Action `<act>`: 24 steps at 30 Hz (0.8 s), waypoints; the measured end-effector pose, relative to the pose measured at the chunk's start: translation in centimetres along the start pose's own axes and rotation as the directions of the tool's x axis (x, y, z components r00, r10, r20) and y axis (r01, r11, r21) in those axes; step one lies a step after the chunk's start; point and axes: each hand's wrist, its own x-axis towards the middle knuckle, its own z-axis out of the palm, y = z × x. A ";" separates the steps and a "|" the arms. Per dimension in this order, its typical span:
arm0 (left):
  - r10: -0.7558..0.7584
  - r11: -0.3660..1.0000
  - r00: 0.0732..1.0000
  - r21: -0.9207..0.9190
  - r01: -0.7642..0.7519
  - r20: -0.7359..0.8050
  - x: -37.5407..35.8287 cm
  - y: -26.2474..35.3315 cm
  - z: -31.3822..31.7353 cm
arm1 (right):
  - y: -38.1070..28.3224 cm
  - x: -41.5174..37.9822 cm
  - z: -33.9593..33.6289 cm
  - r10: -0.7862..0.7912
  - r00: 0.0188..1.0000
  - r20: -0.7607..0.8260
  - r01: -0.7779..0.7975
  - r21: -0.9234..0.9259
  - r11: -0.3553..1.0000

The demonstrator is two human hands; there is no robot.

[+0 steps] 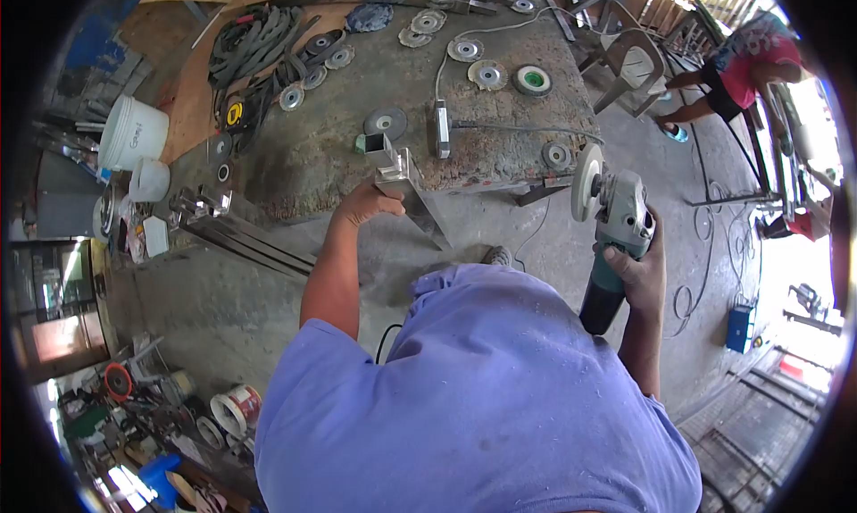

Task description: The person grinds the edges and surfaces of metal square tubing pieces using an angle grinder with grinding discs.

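Observation:
My right hand (644, 276) is wrapped around the body of a teal and black angle grinder (622, 214). A pale disc (586, 183) is fitted on the grinder, standing roughly upright and apart from the table. At the table's near edge my left hand (369, 204) grips a shiny square metal tube (420, 211) that slants down toward the floor. A short tube piece with an open square end (378, 145) is at its top, over the tabletop. Part of the left fingers is hidden behind the metal.
On the worn table (344, 169) lie several grinding discs (487, 75), a power strip (442, 129), a tape measure (235, 114) and coiled straps (259, 44). Metal tubes (254, 241) lean at left near white buckets (134, 133). Beyond a plastic chair (632, 62), another person (745, 66) bends over. Cables (705, 227) cross the floor.

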 end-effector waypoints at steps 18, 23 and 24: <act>0.098 0.995 0.985 -0.009 -0.101 -0.143 -1.3 0.3 3.4 | -10.0 9.7 8.4 0.095 0.830 0.550 0.313 -0.599 0.737; 0.067 0.998 0.991 0.025 -0.064 -0.117 -0.6 -2.4 2.7 | -13.6 12.4 11.6 0.199 0.688 0.698 0.462 -0.633 0.622; 0.075 0.997 0.990 0.038 -0.071 -0.121 -0.5 -2.5 2.7 | -14.5 12.9 12.7 0.241 0.667 0.705 0.479 -0.653 0.587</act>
